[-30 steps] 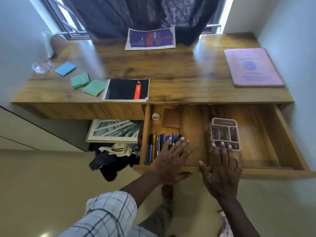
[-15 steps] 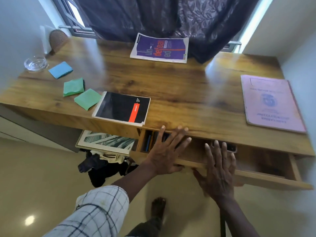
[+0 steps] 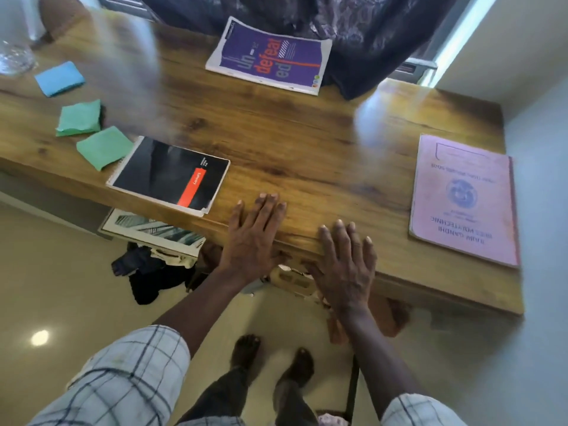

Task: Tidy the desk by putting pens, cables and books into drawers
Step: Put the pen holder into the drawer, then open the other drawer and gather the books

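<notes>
My left hand [image 3: 252, 238] and my right hand [image 3: 345, 262] lie flat, fingers apart, against the front edge of the wooden desk [image 3: 307, 142]; the drawer is pushed in under it and its contents are hidden. A black notebook with a red stripe [image 3: 169, 175] lies at the front left of the desk, just left of my left hand. A purple book [image 3: 270, 56] rests at the back by the curtain. A pink book [image 3: 464, 198] lies at the right end.
Blue [image 3: 60, 78] and green sticky-note pads [image 3: 80, 118] and a glass dish [image 3: 13, 56] sit at the desk's left end. A picture book [image 3: 153, 230] and dark clothes [image 3: 147, 272] lie below the desk. My feet [image 3: 270, 358] stand on the tiled floor.
Both hands have pushed the open drawer shut; the pens and the organiser tray inside are no longer visible. The view has moved closer to the desk.
</notes>
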